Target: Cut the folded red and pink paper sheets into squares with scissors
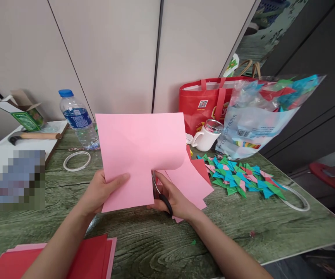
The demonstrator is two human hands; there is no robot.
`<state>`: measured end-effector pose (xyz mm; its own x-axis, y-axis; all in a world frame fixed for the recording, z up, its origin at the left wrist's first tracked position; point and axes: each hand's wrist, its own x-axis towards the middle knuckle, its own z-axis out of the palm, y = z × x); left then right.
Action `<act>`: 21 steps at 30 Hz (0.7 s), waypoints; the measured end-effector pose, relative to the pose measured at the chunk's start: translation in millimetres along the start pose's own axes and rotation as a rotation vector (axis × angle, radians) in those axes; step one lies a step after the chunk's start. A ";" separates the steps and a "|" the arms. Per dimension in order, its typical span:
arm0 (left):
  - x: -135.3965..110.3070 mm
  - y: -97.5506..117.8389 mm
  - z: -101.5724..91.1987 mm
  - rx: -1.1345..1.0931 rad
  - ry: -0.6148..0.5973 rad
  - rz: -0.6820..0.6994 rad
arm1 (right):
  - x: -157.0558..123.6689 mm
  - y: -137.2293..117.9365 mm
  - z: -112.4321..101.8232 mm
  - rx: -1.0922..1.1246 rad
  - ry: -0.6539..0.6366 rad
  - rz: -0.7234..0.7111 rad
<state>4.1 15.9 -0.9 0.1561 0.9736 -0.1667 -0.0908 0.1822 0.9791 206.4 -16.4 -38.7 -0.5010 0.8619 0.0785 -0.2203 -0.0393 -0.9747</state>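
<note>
A sheet of pink paper (138, 147) is held up above the table by my left hand (100, 190), with the thumb on its front face and the other fingers behind it. My right hand (174, 199) grips black-handled scissors (165, 203). Their blades sit in a cut that runs upward from the paper's lower edge, and the paper right of the cut curls away. More pink sheets (198, 184) lie on the table beyond my right hand. A stack of red and pink paper (90, 257) lies under my left forearm.
Folded green, blue and pink paper pieces (243, 176) lie at right, beside a white ring (299, 203). Behind them stand a white mug (206, 137), a red bag (192, 102) and a filled plastic bag (251, 128). At left are a water bottle (78, 120), a tape roll (77, 161) and a hammer (36, 136).
</note>
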 end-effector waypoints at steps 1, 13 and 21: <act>-0.2 -0.8 0.7 0.037 0.001 0.007 | 0.6 1.3 1.3 0.001 0.014 -0.012; -3.3 -4.9 13.2 0.140 -0.021 0.044 | 3.4 4.0 11.4 -0.028 0.223 -0.119; -4.3 -3.3 13.6 0.150 -0.033 -0.006 | 6.3 12.2 11.2 -0.035 0.293 -0.158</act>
<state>17.1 9.2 -1.8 0.1890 0.9669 -0.1715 0.0577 0.1634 0.9849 191.1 -17.1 -47.7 -0.1995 0.9650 0.1703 -0.2444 0.1193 -0.9623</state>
